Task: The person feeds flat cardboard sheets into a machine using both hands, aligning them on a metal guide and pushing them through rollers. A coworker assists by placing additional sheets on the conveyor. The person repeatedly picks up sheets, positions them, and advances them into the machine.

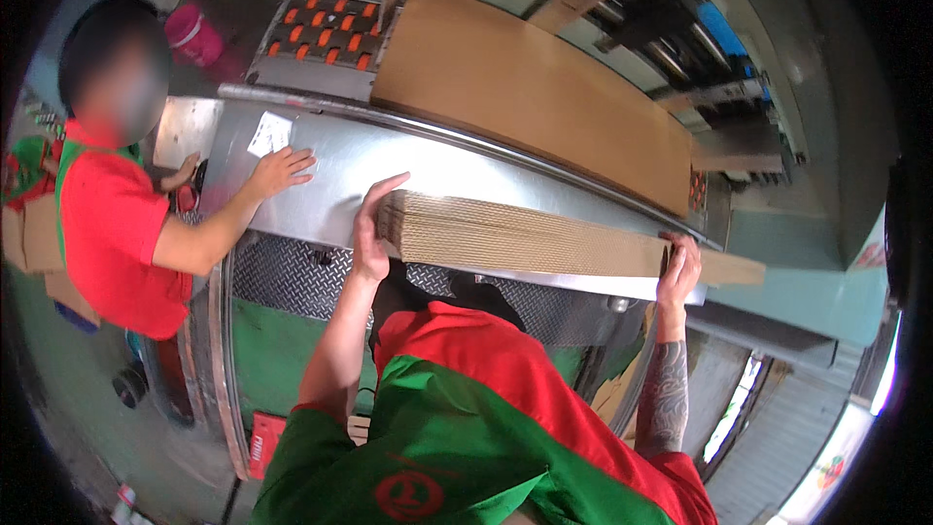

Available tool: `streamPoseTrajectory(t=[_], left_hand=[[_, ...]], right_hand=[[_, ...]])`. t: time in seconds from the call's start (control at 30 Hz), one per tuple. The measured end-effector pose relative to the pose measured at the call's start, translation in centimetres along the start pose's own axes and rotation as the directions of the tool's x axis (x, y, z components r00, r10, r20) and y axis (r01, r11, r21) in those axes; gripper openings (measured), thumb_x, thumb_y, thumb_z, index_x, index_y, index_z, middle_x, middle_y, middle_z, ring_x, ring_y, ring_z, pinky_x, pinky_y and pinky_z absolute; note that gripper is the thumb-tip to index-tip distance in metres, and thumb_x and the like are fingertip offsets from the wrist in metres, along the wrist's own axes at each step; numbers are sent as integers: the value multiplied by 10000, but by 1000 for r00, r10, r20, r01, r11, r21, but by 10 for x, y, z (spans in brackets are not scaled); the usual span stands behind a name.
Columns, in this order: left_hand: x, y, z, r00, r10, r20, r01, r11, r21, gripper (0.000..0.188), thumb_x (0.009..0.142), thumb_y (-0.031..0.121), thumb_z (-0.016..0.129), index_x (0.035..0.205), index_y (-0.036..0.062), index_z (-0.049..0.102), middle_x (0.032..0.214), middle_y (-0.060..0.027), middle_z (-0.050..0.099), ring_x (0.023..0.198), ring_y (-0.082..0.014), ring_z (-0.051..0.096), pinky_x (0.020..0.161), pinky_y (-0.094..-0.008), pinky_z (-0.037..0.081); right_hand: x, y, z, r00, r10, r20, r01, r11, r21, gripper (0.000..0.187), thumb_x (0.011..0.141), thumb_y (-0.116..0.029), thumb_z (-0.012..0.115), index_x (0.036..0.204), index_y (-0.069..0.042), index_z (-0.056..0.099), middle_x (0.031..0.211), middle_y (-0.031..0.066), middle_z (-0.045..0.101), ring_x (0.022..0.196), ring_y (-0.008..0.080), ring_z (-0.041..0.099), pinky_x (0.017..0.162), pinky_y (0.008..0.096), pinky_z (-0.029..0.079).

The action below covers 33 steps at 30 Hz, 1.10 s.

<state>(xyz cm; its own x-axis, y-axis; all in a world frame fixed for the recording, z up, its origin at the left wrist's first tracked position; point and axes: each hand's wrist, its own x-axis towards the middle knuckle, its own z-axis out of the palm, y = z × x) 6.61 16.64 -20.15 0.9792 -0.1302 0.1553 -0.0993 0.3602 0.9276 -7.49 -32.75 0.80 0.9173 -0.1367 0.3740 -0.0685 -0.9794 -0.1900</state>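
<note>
A long stack of flat corrugated cardboard sheets (530, 238) is held edge-on between my two hands, over the near edge of the metal table (335, 170). My left hand (371, 228) presses against the stack's left end, with the thumb side up and a finger reaching past its top corner. Toward the right end, my right hand (679, 267) grips the stack with curled fingers. Beyond the table's rail lies a large brown cardboard sheet (525, 87) on the machine bed. Part of my right fingers is hidden by the stack.
At the left a co-worker (121, 224) in a red shirt rests one hand on the table beside a white paper slip (270, 134). Orange rollers (326, 29) and a metal rail (457, 141) border the machine. A diamond-plate step (292, 277) lies below. A pink container (193, 35) stands behind.
</note>
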Motion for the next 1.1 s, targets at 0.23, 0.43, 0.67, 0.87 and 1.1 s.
streamPoseTrajectory(t=[0.23, 0.43, 0.67, 0.87, 1.1], left_hand=[[-17, -154, -33, 895, -237, -378, 162, 962, -219, 524, 1164, 350, 508, 1516, -24, 610, 1553, -177, 644, 1398, -267, 614, 1248, -441, 459], [-37, -144, -38, 939, -270, -212, 225, 950, -214, 545, 1172, 386, 510, 1554, 5, 586, 1530, -183, 640, 1392, -302, 616, 1246, -483, 470], [-38, -132, -25, 957, -208, -205, 173, 969, -175, 519, 1169, 381, 492, 1554, 43, 573, 1551, -162, 617, 1411, -309, 594, 1224, -506, 479], [11, -102, -72, 945, -221, -240, 223, 975, -19, 492, 1164, 375, 475, 1541, 72, 565, 1578, -146, 595, 1439, -308, 567, 1208, -520, 481], [47, -59, -109, 927, -329, -179, 370, 880, 297, 462, 1159, 368, 456, 1525, 105, 555, 1609, -127, 569, 1472, -305, 534, 1189, -536, 483]], right_hand=[[-1, -2, 3, 998, 59, 0, -59, 998, 27, 367, 1087, -202, 469, 1057, -51, 802, 1037, 201, 764, 1066, 426, 701, 1049, 533, 510], [5, -17, -10, 1000, 11, 27, -11, 1000, 0, 353, 1081, -221, 465, 1036, -49, 771, 972, 171, 737, 935, 418, 673, 896, 508, 506], [-1, -16, -16, 1000, -16, 10, 15, 999, 51, 212, 1012, -201, 593, 1020, -70, 759, 939, 123, 729, 945, 359, 688, 921, 509, 512], [-3, -10, -39, 984, 56, 167, -73, 992, 100, 309, 1004, -307, 650, 1188, -82, 755, 1124, 147, 746, 1145, 347, 693, 1072, 522, 488], [-114, 156, -61, 450, 523, -723, -449, 833, 323, 548, 1062, -242, 521, 1530, 44, 513, 1518, 228, 551, 1488, 361, 487, 1286, 488, 337]])
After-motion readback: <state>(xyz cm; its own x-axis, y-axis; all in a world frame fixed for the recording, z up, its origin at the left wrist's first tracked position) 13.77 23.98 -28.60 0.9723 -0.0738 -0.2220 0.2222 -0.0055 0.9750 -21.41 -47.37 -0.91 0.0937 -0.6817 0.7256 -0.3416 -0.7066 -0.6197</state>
